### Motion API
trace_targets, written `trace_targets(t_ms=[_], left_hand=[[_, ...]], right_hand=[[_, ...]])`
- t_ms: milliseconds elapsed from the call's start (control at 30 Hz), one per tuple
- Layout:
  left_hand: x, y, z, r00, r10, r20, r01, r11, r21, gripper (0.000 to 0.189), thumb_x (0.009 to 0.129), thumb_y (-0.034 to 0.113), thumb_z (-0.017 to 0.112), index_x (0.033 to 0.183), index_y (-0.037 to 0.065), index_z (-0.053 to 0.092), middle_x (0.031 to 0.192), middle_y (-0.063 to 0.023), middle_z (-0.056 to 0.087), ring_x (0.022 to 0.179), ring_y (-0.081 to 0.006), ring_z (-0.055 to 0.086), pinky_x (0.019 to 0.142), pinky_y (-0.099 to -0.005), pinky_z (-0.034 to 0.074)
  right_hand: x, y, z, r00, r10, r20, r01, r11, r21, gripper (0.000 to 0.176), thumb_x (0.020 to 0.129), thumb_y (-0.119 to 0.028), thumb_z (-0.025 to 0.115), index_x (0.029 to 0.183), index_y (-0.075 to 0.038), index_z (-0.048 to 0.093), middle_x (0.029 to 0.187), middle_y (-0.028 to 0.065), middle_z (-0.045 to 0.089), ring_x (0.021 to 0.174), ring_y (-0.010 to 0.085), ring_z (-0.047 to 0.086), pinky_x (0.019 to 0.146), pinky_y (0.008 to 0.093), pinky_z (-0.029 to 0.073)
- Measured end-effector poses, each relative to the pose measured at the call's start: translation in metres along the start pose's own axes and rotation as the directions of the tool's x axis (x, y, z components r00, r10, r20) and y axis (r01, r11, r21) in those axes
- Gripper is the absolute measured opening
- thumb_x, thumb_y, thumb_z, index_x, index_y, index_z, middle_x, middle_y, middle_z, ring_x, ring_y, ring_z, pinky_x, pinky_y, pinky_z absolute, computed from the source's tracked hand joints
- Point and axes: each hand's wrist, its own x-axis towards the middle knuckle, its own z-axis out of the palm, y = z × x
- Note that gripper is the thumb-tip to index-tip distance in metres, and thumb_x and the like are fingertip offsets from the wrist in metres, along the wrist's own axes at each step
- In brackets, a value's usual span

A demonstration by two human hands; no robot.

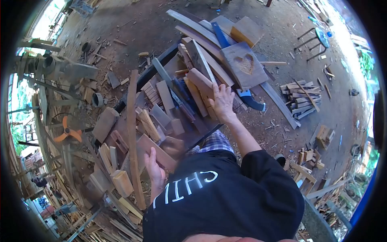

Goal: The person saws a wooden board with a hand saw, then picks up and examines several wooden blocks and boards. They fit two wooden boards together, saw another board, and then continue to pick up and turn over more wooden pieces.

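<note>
My left hand (155,168) is beside a flat reddish-brown board (156,152), fingers stretched up along its near edge; it seems to touch the board without closing round it. My right hand (223,104) reaches forward with its fingers extended over the near ends of a reddish wood block (200,82) and a long pale-edged strip (203,60). Close to its right is the dark handle of a blue handsaw (252,101); a square board with a heart-shaped hollow (243,65) covers part of the saw. Small wood blocks (161,117) and dark tools (182,105) lie between my hands.
A long narrow batten (132,141) crosses the work surface at left. An orange three-bladed fan (67,130) is farther left. Stacked offcuts (300,99) and a small stool (321,38) stand on the right. Wood scraps (316,157) litter the dirt floor.
</note>
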Motion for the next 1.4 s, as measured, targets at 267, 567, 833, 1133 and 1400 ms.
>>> trace_targets(t_ms=[267,567,833,1133,1400], left_hand=[[-0.002,-0.015,-0.012,0.999,-0.005,-0.035,0.005,1.000,-0.001,0.041,0.095,0.019,0.056,0.131,0.001,0.045,0.121,-0.0070,0.054,0.110,-0.0157,0.051,0.097,-0.0311,0.038],[-0.009,-0.025,-0.017,0.993,0.019,-0.120,-0.024,0.999,-0.036,0.038,0.095,0.018,0.058,0.126,0.001,0.048,0.119,-0.0072,0.055,0.106,-0.0150,0.053,0.094,-0.0302,0.041],[-0.006,-0.061,-0.043,0.986,-0.034,-0.162,0.022,0.997,-0.080,0.033,0.091,0.018,0.063,0.118,0.003,0.052,0.108,-0.0050,0.060,0.096,-0.0127,0.057,0.085,-0.0285,0.046],[-0.038,-0.075,-0.137,0.921,-0.021,-0.389,-0.250,0.735,-0.631,0.023,0.088,0.023,0.063,0.104,0.008,0.054,0.082,-0.0046,0.060,0.073,-0.0199,0.063,0.070,-0.0361,0.055],[-0.076,-0.067,-0.272,0.568,-0.036,-0.822,-0.492,0.786,-0.374,0.032,0.082,0.029,0.073,0.102,0.011,0.057,0.071,0.0025,0.053,0.051,-0.0066,0.049,0.044,-0.0230,0.039]], right_hand=[[-0.036,-0.016,0.003,0.993,-0.115,0.031,0.094,0.919,0.383,0.068,0.073,-0.026,0.074,0.130,-0.004,0.044,0.107,0.0155,0.048,0.101,0.0333,0.046,0.087,0.0423,0.041],[-0.043,-0.011,0.018,0.615,-0.348,0.707,-0.778,-0.126,0.615,0.053,0.089,-0.043,0.054,0.120,0.000,0.050,0.099,0.0081,0.059,0.083,0.0130,0.057,0.064,0.0250,0.050],[-0.041,-0.046,0.006,0.595,-0.517,0.615,-0.672,0.099,0.734,0.049,0.086,-0.023,0.062,0.130,-0.006,0.046,0.104,0.0064,0.062,0.084,0.0118,0.058,0.073,0.0259,0.048],[-0.034,-0.175,0.016,0.350,-0.737,0.578,-0.196,0.546,0.815,0.061,0.077,-0.021,0.068,0.132,-0.004,0.047,0.104,0.0028,0.057,0.092,0.0105,0.053,0.081,0.0242,0.043],[-0.061,-0.398,0.053,-0.165,-0.871,0.463,0.331,0.393,0.858,0.067,0.074,-0.023,0.075,0.130,0.001,0.048,0.112,0.0109,0.060,0.105,0.0148,0.053,0.092,0.0289,0.042]])
